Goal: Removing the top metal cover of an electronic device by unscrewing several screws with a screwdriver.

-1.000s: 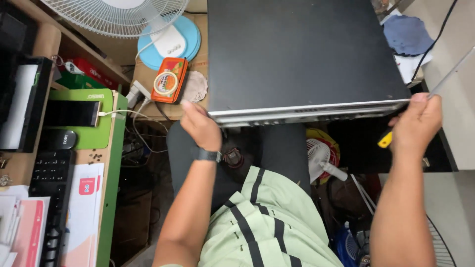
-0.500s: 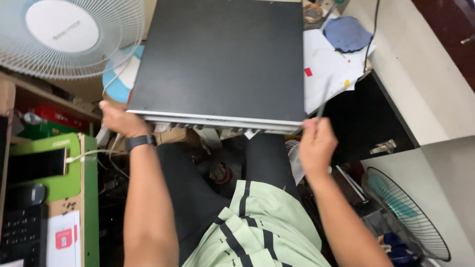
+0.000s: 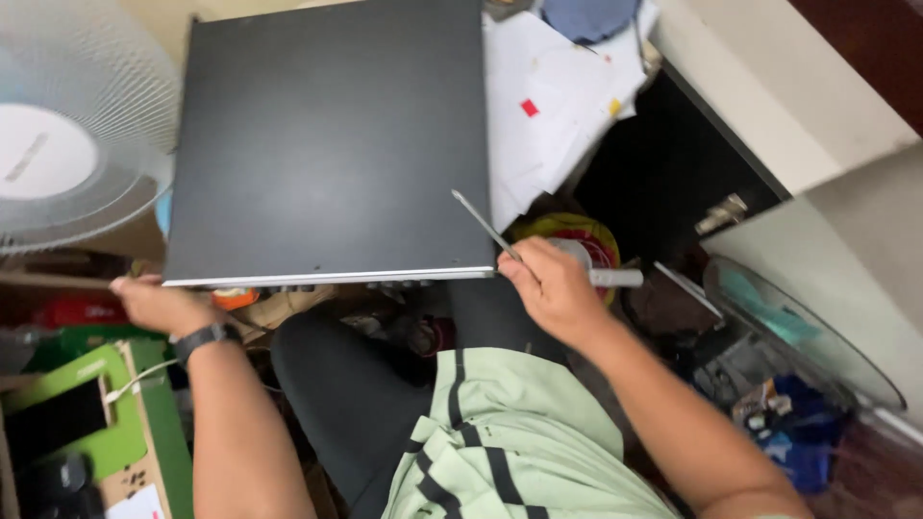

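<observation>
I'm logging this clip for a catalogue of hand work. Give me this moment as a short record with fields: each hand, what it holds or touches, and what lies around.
left hand: grips the near left corner of the flat black device case; dark wristwatch on the wrist
right hand: at the case's near right corner, holding a screwdriver, its thin shaft angled over the case top
case: lies flat, lid side up, front edge toward the person
around: white fan on the left, loose papers beyond the case's right edge
</observation>
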